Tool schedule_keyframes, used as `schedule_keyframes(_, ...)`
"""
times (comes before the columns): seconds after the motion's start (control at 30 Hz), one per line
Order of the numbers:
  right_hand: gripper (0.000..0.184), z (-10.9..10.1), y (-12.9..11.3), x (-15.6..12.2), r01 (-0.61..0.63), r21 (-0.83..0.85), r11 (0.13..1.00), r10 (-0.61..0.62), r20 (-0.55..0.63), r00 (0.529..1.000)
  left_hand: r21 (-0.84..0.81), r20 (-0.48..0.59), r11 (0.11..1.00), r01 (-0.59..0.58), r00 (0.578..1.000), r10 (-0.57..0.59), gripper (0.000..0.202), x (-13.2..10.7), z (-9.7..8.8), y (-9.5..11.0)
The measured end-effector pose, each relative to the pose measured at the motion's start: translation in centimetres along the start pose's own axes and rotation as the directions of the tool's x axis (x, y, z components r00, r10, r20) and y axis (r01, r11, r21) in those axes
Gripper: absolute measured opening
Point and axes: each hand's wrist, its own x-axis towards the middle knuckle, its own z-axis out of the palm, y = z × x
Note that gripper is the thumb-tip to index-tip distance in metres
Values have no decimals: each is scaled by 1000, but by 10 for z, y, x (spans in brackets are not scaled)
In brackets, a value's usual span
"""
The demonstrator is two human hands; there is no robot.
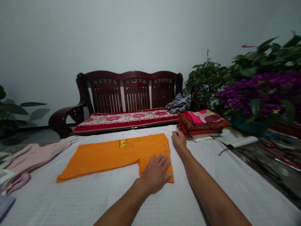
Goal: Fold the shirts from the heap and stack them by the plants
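Observation:
An orange T-shirt (103, 155), folded in half lengthwise with a printed design partly showing, lies across the white sheet (98, 201). My left hand (156, 174) rests flat on its sleeve end, fingers spread and pressing on the cloth. Just beyond the shirt's collar edge, my right hand (180, 139) is closed with curled fingers, down on the sheet. Whether it pinches any cloth is hidden. Close by on its right stands a stack of folded red clothes (199, 124).
Pink garments (39, 155) lie loosely at the left, near a grey-blue cloth (6, 204). Behind is a dark wooden sofa (137, 88) with a red floral cover and patterned cushions (180, 103). Purple flowers (261, 91) in a pot and cables (263, 166) are at the right.

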Motion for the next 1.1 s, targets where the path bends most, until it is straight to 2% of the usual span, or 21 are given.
schedule_keyframes(0.1,34,-9,3,-11,-13,61,998,10,49,999,-23,3,1000,-15,1000,15,71,-2,0,2)
schedule_keyframes(0.23,25,-18,3,-22,58,147,987,-81,156,984,-38,-3,999,-31,1000,31,74,-3,2,3)
schedule_keyframes(0.37,28,-23,2,-23,156,172,973,-201,289,936,-37,-29,997,-66,997,65,66,-3,3,4)
schedule_keyframes(0.47,27,-24,-1,-21,217,118,969,-246,358,901,-34,-48,995,-91,995,89,62,-4,5,6)
schedule_keyframes(0.77,19,-26,-10,-4,254,-15,967,-225,415,881,-53,-32,993,-109,994,107,61,-3,4,6)
schedule_keyframes(0.87,21,-27,-14,-4,285,-144,948,-205,411,888,-46,-19,993,-110,994,109,60,-3,4,6)
schedule_keyframes(0.97,23,-26,-19,-8,314,-250,916,-202,388,899,-41,9,993,-114,993,115,63,-3,3,8)
schedule_keyframes(1.1,19,-26,-30,-14,283,-231,931,-219,270,938,-43,18,989,-144,989,145,65,-3,0,10)
